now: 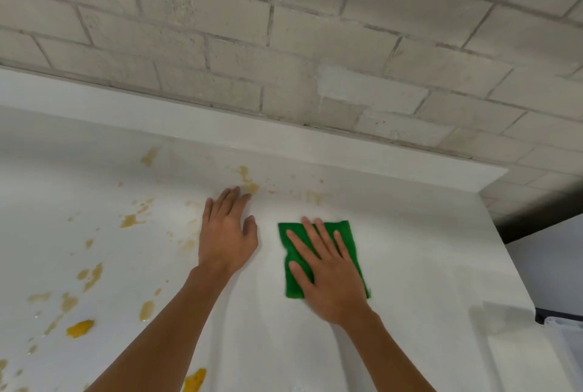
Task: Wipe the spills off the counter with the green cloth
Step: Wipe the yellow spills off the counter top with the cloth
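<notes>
Head view: green cloth (293, 289) lies flat on the white counter (410, 249), right of centre, folded to a rough rectangle. Looks like a nappy, soft weave with slightly ragged edges.

Right grip (328, 275) rests on top of it, palm down, fingers (318, 240) straight and spread, pressing, not pinching. Left grip (225, 234) is flat on bare counter just beside the cloth, fingers straight and close together, thumb out, holding nothing.

Step in hand, as judged: mid-wipe. The counter around and right of the cloth reads clean, with a faint wet sheen.

Spills (131, 220) remain on the left half and toward the back: thin tan smears, plus thicker opaque yellow blobs (80, 328) near the front. One smear (249, 185) sits just beyond the left fingertips.

Next move probably calls for sliding the cloth leftward under steady flat pressure; the thick blobs may smear and need a fresh fold.

Behind: a smooth white ledge (284, 133), then a rough, pale painted brick wall (315, 29).
</notes>
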Action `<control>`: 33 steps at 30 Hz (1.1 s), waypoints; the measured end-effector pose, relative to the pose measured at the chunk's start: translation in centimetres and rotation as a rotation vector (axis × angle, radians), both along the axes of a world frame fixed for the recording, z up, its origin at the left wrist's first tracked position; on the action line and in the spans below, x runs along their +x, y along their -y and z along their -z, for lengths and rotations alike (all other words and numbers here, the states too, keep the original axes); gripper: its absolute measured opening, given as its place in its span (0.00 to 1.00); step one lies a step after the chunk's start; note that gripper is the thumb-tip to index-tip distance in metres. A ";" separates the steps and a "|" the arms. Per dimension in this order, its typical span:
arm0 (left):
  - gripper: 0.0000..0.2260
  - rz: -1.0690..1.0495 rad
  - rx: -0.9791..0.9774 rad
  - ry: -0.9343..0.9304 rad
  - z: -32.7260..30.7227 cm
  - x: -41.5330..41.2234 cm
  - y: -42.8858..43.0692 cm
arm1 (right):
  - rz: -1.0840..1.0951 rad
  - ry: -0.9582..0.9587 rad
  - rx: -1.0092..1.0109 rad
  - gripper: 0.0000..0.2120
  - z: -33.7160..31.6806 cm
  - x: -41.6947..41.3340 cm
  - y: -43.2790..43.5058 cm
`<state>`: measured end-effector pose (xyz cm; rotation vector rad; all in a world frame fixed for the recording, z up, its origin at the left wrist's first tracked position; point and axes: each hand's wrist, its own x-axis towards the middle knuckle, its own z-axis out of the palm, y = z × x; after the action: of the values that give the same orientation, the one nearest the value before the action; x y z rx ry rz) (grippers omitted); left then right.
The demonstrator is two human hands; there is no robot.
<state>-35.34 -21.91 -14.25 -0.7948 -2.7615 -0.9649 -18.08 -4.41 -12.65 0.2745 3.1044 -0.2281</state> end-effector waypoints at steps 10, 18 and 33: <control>0.26 -0.016 -0.098 -0.057 0.3 0.0 -0.1 | 0.195 -0.042 0.020 0.30 0.6 -5.2 -2.0; 0.25 -0.030 -0.088 -0.068 0.3 0.1 -0.1 | 0.089 0.009 0.000 0.28 -0.1 0.6 -5.0; 0.26 -0.038 -0.110 -0.078 -0.1 0.2 -0.1 | 0.066 -0.002 0.007 0.29 0.1 -0.7 -4.5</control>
<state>-35.18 -21.77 -14.20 -0.7750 -2.7715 -0.7643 -18.81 0.11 -12.71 0.3776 3.1017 -0.2196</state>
